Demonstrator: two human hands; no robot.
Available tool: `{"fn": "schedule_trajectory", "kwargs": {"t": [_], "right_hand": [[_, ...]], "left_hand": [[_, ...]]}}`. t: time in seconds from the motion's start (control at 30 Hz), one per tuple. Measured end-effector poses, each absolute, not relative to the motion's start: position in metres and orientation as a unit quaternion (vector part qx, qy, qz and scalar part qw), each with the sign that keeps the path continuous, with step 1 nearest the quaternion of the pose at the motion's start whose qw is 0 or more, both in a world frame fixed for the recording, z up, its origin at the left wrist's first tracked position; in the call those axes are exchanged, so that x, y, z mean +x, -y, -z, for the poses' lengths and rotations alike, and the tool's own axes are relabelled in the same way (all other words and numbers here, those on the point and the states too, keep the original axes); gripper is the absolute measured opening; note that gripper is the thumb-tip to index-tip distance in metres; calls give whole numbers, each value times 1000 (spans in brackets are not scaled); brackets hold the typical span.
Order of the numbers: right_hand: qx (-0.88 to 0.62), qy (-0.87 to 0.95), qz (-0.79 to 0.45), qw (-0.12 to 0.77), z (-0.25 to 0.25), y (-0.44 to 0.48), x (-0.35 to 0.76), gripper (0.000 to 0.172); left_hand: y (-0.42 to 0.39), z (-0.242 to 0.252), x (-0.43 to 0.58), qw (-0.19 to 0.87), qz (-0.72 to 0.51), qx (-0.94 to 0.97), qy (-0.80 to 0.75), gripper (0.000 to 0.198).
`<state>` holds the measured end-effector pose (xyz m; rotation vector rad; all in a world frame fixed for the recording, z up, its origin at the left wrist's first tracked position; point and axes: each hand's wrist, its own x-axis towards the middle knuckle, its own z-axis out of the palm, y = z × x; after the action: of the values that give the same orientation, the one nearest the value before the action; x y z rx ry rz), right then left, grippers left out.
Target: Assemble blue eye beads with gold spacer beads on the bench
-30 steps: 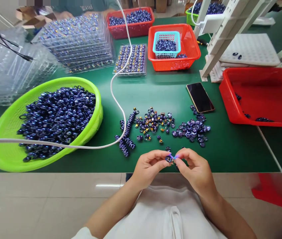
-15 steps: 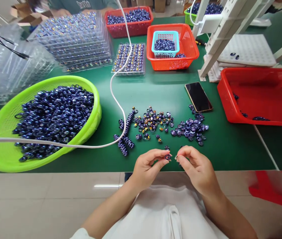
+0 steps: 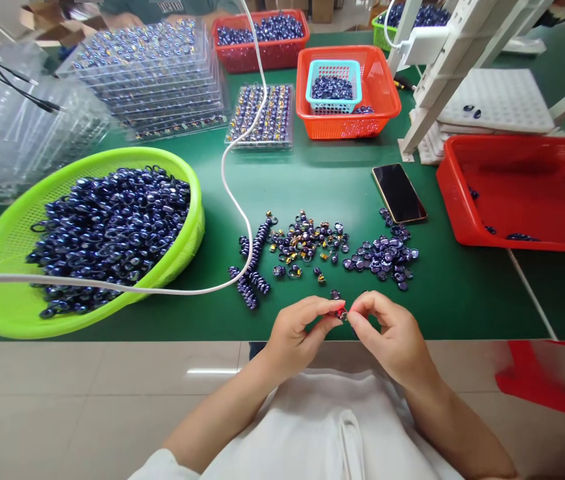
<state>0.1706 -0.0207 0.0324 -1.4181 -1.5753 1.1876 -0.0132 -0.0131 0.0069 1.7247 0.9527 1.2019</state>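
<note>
Near the table's front edge, my left hand (image 3: 307, 330) pinches a small dark blue ring-shaped piece (image 3: 341, 312) between thumb and fingertips. My right hand (image 3: 387, 333) is closed at the fingertips against that piece; the tiny part it pinches is mostly hidden. One more dark piece (image 3: 335, 294) shows just beyond my left fingertips. Past the hands lie a pile of dark blue and gold pieces (image 3: 307, 239), a pile of flat dark blue caps (image 3: 385, 257) to its right, and rows of stacked dark rings (image 3: 255, 263) to its left.
A green basket (image 3: 195, 220) heaped with dark rings stands left, crossed by a white cable (image 3: 227, 193). A phone (image 3: 399, 193) and a red tray (image 3: 512, 153) are at right. Behind are filled clear trays (image 3: 162, 87), an orange basket (image 3: 387, 100) and a person's sleeve (image 3: 162, 7).
My right hand has moved slightly left, so its fingertips now meet the piece in my left hand. A gap showed between the hands before.
</note>
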Motion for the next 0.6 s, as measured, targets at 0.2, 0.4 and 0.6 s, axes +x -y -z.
{"fn": "schedule_trajectory", "kwargs": {"t": [0.2,0.4,0.6], "right_hand": [[-555,600,-474,327,-33,18,168,15],[-559,585,-497,314,-28,18,170,15],[-560,581,-500,316,-28,17,168,18]], "left_hand": [[10,-8,-15,392,-466,711,-353,36],[9,-8,-17,379,-452,725,-355,31],[9,-7,-17,370,-441,734,-360,30]]}}
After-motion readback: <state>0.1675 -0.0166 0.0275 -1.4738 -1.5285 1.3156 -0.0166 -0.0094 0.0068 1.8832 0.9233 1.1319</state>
